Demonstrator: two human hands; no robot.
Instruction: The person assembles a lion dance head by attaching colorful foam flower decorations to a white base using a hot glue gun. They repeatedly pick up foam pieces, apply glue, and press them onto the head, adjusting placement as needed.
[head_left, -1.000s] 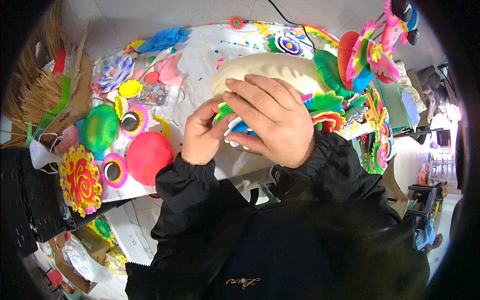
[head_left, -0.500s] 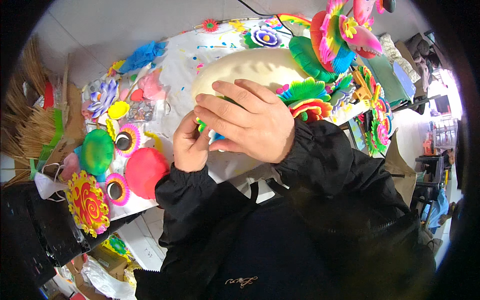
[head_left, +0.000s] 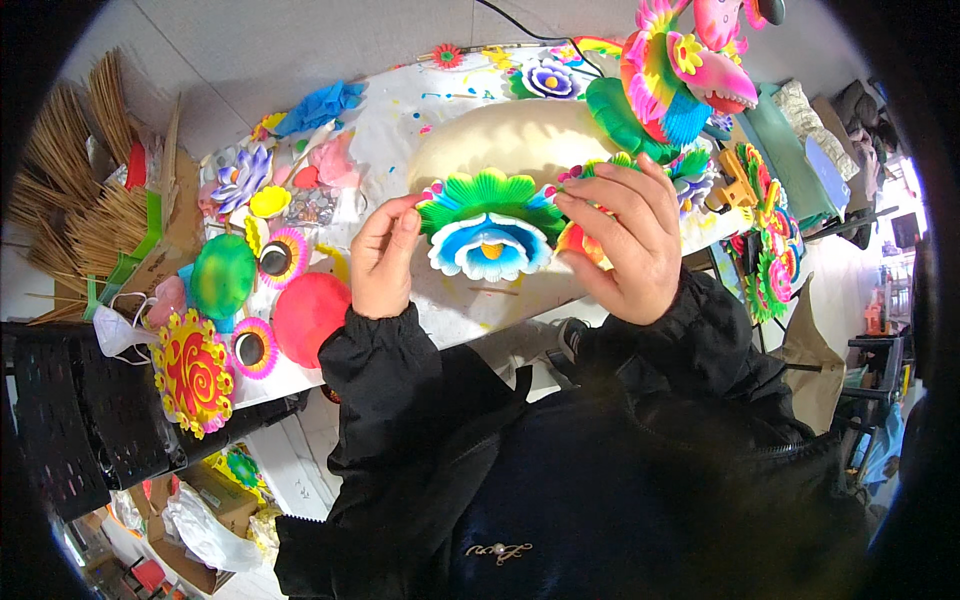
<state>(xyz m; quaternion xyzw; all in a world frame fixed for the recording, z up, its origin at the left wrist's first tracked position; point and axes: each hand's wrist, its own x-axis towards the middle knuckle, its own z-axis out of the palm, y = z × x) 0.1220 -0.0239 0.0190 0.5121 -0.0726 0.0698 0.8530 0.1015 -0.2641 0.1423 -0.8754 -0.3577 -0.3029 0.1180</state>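
Observation:
A flower ornament (head_left: pixel 490 248) with blue-and-white petals, a yellow centre and a fan of green leaves sits upright in front of a large cream-coloured rounded form (head_left: pixel 500 135). My left hand (head_left: pixel 385 260) pinches its left edge between thumb and fingers, near small pink beads. At the ornament's right end is my right hand (head_left: pixel 630 235), its fingers curved and apart, the fingertips by the leaf tip. Whether those fingertips press on it I cannot tell. Behind my right hand, an orange-red flower (head_left: pixel 580 243) is partly hidden.
Left on the white-covered table (head_left: pixel 385 95) lie a red disc (head_left: pixel 312 320), a green disc (head_left: pixel 223 277), eye-like pieces (head_left: pixel 284 258) and a purple flower (head_left: pixel 240 180). Bundled sticks (head_left: pixel 95 240) stand beyond its left edge. A tall colourful figure (head_left: pixel 680 75) rises at the far right.
My right hand has moved right and its fingers have spread, uncovering the blue flower that it mostly hid. My left hand keeps hold of the ornament. The whole view has shifted slightly.

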